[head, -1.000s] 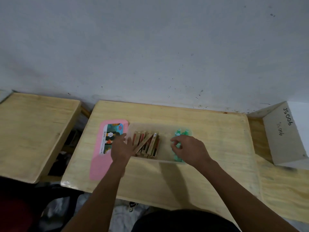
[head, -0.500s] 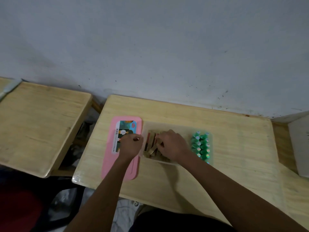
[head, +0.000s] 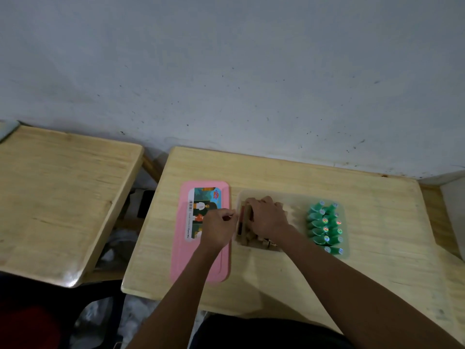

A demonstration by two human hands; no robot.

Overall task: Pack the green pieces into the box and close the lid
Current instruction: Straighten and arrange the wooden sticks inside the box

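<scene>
A clear plastic box stands on the wooden table. Several green pieces with coloured caps lie packed in rows in its right end. Wooden blocks fill its left end. My right hand is inside the box, its fingers curled over the wooden blocks. Curled fingers of my left hand pinch the box's left rim. The pink lid, with a picture label, lies flat on the table to the left of the box, partly under my left hand.
A second wooden table stands to the left across a narrow gap. A white box sits at the far right edge. The grey wall runs right behind the table.
My right hand left the green pieces at the box's right end and moved left onto the wooden blocks. My left hand drew back from the blocks to the box's left rim.
</scene>
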